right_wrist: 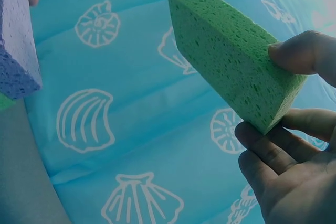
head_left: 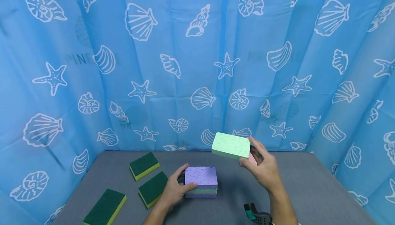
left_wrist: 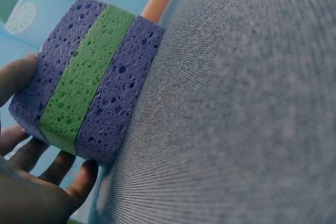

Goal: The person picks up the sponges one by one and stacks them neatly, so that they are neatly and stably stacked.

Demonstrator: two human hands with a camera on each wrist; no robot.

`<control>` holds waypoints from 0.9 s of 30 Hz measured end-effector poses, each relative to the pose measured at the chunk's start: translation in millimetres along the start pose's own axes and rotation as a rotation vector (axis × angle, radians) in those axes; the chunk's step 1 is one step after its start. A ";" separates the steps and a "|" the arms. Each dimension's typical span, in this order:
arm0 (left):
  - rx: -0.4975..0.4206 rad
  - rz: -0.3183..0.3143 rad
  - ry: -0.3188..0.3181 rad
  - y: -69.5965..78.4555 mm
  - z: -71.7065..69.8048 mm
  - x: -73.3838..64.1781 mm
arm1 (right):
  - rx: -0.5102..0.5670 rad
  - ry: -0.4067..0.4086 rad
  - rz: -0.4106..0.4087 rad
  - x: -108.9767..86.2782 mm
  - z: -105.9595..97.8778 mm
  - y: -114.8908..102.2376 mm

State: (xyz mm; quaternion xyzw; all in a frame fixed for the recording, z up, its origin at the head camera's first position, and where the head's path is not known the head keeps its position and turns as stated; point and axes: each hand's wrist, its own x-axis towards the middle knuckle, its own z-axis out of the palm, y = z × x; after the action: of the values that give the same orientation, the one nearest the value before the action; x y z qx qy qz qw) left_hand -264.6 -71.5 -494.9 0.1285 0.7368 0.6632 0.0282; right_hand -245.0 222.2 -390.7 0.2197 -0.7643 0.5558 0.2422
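Observation:
My right hand holds a light green sponge up in the air by its right end, thumb on one face and fingers beneath. Lower and to the left, three sponges are stacked on the grey table: a purple top sponge, a green middle sponge and a purple bottom sponge. My left hand grips this stack at its left side, the thumb on the top sponge's front face and the fingers spread along the end. The held green sponge is above and right of the stack.
Several green-and-yellow scrub sponges lie at the left of the table. A pink sponge is partly hidden behind my right hand. A blue shell-print curtain hangs behind the table. A black-and-teal device sits by my right wrist.

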 end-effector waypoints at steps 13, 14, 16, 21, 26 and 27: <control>-0.011 0.020 -0.010 -1.4 -0.3 0.1 | 0.039 -0.020 -0.038 -0.2 8.7 -1.9; -0.009 0.019 -0.010 -1.3 -0.2 0.0 | 0.040 -0.021 -0.040 -0.5 9.2 -1.8; -0.009 0.015 -0.010 -1.8 -0.1 0.4 | 0.048 -0.026 -0.045 -1.0 10.2 -1.3; -0.003 0.019 -0.004 -2.5 0.0 1.5 | 0.098 -0.043 -0.057 -0.8 12.5 -0.2; -0.011 0.042 -0.010 -3.2 -0.2 1.3 | 0.152 -0.075 -0.063 -0.1 15.5 1.1; -0.012 0.044 -0.010 -3.1 -0.3 1.2 | 0.161 -0.080 -0.063 0.3 16.4 1.5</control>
State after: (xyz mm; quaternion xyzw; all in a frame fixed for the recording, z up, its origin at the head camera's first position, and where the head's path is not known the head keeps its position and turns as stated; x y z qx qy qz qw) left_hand -266.3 -71.7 -497.8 0.1479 0.7296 0.6674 0.0181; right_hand -248.2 206.9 -395.9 0.2845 -0.7189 0.5983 0.2104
